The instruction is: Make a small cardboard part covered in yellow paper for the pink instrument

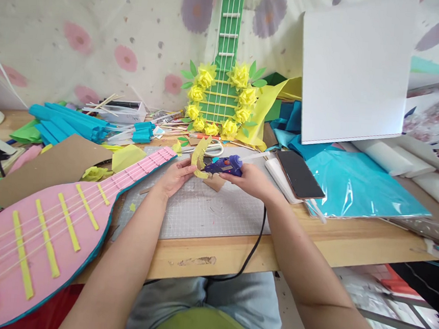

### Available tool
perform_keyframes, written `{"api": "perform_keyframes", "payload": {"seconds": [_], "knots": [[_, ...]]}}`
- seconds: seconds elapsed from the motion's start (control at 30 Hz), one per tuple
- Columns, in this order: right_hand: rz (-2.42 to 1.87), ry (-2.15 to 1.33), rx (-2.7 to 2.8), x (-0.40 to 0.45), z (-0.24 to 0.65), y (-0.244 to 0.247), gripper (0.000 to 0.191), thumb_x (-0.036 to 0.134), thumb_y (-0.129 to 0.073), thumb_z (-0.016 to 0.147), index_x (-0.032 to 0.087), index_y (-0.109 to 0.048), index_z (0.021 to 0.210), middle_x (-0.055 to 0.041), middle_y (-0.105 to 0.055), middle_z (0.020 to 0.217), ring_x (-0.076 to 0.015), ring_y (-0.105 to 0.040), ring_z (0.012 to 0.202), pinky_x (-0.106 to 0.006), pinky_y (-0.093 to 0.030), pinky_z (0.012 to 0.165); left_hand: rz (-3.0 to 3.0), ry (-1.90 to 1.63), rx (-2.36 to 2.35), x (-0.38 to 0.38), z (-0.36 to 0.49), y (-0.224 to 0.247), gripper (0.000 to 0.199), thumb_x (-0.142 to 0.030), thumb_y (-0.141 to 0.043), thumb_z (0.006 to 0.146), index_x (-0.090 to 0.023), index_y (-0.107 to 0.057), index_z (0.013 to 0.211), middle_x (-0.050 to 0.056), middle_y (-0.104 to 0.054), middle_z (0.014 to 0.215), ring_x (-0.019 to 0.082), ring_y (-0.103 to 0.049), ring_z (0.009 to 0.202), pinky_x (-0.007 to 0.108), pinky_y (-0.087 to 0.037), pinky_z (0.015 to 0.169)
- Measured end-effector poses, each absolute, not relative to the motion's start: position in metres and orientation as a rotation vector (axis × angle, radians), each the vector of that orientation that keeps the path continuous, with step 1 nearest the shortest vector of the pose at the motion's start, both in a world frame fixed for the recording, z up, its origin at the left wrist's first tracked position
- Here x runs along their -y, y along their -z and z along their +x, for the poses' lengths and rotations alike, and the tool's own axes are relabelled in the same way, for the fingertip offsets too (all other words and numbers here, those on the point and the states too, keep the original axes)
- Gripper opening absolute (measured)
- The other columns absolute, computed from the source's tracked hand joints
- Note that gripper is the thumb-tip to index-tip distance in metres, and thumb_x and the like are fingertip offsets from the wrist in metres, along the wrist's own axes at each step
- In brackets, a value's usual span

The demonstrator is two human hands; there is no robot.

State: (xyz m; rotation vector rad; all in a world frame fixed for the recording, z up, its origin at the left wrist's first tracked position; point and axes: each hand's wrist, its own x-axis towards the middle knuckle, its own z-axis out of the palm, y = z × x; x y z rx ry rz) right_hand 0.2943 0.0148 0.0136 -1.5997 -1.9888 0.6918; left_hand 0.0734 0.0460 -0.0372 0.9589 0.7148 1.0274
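My left hand [177, 177] pinches a curled, fringed strip of yellow crepe paper [197, 157] above the mat. In my right hand [254, 180] is a blue glue gun [225, 165], its nozzle pointing left at the strip; from this angle I cannot tell whether they touch. A glue stick [256, 156] juts from the gun's rear, and its black cord [257, 244] drops over the table edge. Beneath both hands lies a grey cutting mat [214, 220], with a small brown cardboard piece [215, 183] and white-handled scissors [215, 148] on it.
A pink paper guitar [47, 241] lies at the left, overhanging the table edge. A green one with yellow flowers [221, 93] stands at the back. To the right are a black phone [299, 174], blue wrapped paper [364, 182] and a white board [356, 74]. Brown cardboard [50, 167] lies left.
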Motion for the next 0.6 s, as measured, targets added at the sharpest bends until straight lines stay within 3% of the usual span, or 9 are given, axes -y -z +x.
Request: {"api": "perform_keyframes", "payload": {"seconds": [0.2,0.4,0.6], "knots": [[-1.578,-0.926,1.614,-0.020,0.313,-0.007,0.043,0.060,-0.057,0.069,0.018,-0.055,0.059,0.0021,-0.046,0.044,-0.0083,-0.039,0.041,-0.023,-0.032,0.042,0.900,-1.059,-0.699,-0.048,0.071,0.040,0.028,-0.023,-0.073,0.062,-0.017,-0.070,0.090,0.006,-0.070,0.096,0.019,-0.062,0.096,0.030,-0.042,0.090],[-1.391,-1.014,1.333,-0.027,0.316,0.003,0.040,0.055,-0.061,0.069,0.018,-0.049,0.058,0.0035,-0.046,0.045,-0.0057,-0.038,0.038,-0.020,-0.031,0.037,0.836,-1.092,-0.710,-0.048,0.072,0.037,0.027,-0.024,-0.076,0.057,-0.016,-0.070,0.082,0.004,-0.072,0.088,0.017,-0.065,0.086,0.028,-0.045,0.087],[-1.343,-1.003,1.219,-0.032,0.314,0.011,0.038,0.053,-0.062,0.067,0.018,-0.052,0.059,0.0018,-0.053,0.052,-0.0049,-0.039,0.039,-0.020,-0.032,0.037,0.869,-1.111,-0.731,-0.048,0.072,0.038,0.032,-0.026,-0.077,0.056,-0.016,-0.070,0.086,0.006,-0.071,0.091,0.019,-0.065,0.091,0.030,-0.045,0.089]]}}
